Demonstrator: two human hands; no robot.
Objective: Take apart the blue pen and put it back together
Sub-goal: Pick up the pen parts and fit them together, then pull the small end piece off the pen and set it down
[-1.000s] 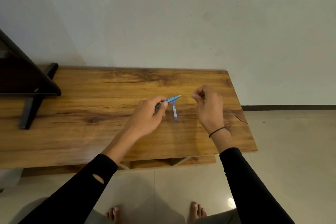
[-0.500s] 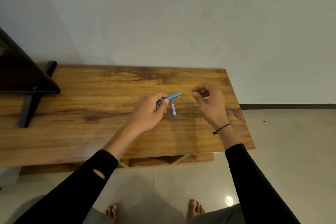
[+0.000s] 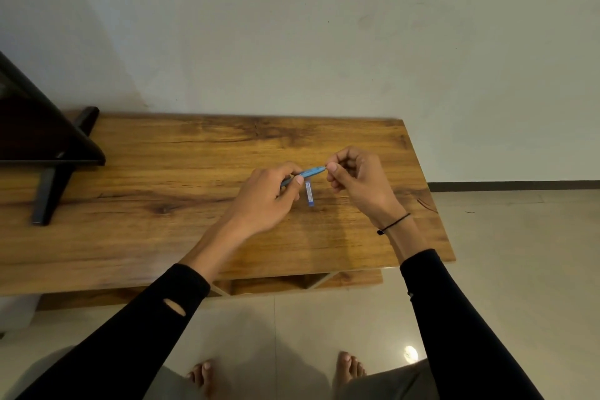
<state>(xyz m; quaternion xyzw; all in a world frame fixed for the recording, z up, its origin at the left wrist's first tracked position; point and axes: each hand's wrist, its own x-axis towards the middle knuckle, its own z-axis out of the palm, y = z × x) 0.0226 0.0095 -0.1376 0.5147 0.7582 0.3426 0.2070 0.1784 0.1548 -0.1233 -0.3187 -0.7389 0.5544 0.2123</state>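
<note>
My left hand (image 3: pixel 271 196) grips the blue pen body (image 3: pixel 310 171) above the wooden table (image 3: pixel 162 178), the pen pointing up to the right. My right hand (image 3: pixel 357 178) has thumb and forefinger pinched at the pen's right tip; whether a small part sits between those fingers is hidden. A separate blue pen piece (image 3: pixel 309 194), likely the cap, lies flat on the table just below the held pen, between both hands.
A dark stand (image 3: pixel 48 153) with a black leg occupies the table's left end. The wall runs behind the table. The table's right edge (image 3: pixel 431 204) is close to my right wrist. Tiled floor and bare feet lie below.
My right hand moved left from a gap beside the pen until its fingertips meet the pen's tip. The left hand and the piece on the table stayed nearly still.
</note>
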